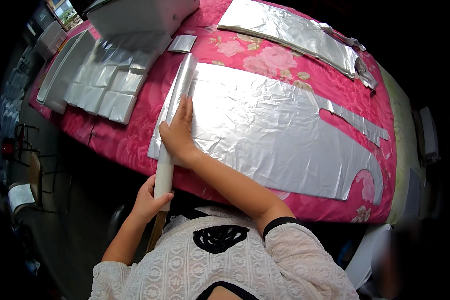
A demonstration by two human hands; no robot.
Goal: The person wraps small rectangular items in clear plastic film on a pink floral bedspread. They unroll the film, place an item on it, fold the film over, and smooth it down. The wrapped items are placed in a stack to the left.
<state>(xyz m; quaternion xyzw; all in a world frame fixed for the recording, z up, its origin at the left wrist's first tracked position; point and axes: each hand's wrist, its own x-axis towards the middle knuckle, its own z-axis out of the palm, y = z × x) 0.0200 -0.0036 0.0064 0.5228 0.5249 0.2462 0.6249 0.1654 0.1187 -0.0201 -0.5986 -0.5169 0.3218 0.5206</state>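
On the table lie flat silver plastic bags (255,125) with two cut-out handle strips at their right end. Across their left end runs a pale tube (164,182), its upper part wrapped in shiny silver film (184,75). The tube's near end, just past the table edge, is held by my left hand (152,200), fingers and thumb wrapped round it. My right hand (179,134) lies flat on the wrapped part, fingers stretched away from me and thumb out to the left; its palm side is hidden.
Rows of small folded silver packets (107,92) under clear film sit at the left. One packet (182,44) lies apart. A second bag stack (290,32) is at the back right. White bins (140,17) stand at the far left of the pink floral tablecloth (120,145).
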